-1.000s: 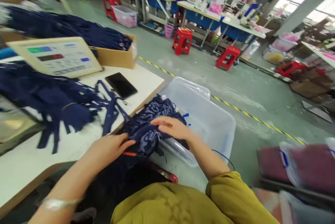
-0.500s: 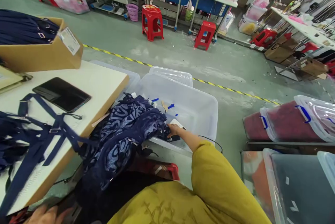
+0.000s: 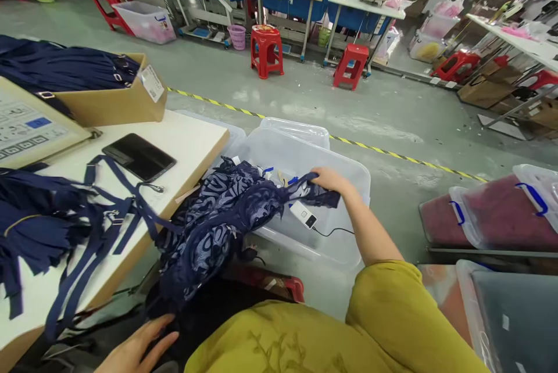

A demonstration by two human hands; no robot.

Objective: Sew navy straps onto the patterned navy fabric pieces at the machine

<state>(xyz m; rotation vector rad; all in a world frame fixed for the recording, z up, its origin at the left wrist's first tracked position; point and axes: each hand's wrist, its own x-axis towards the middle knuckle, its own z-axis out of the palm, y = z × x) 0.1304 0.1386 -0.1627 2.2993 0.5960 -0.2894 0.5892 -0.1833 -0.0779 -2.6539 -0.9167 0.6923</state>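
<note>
One navy garment (image 3: 211,248), with two rounded cups in pale-blue swirls on dark cloth, stretches from the lap out over the single clear tub (image 3: 279,149). The right hand (image 3: 329,179) pinches its far band, raised above the tub; the left hand (image 3: 139,347), loosely spread, is near the other end. Alongside bunches more patterned cloth (image 3: 218,190), its pieces uncountable. One white device (image 3: 303,214) sits in the tub; one phone (image 3: 139,157) lies on the table (image 3: 196,143).

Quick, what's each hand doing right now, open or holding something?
Left hand: open, near the bra.
Right hand: closed, holding the bra by one end.
</note>
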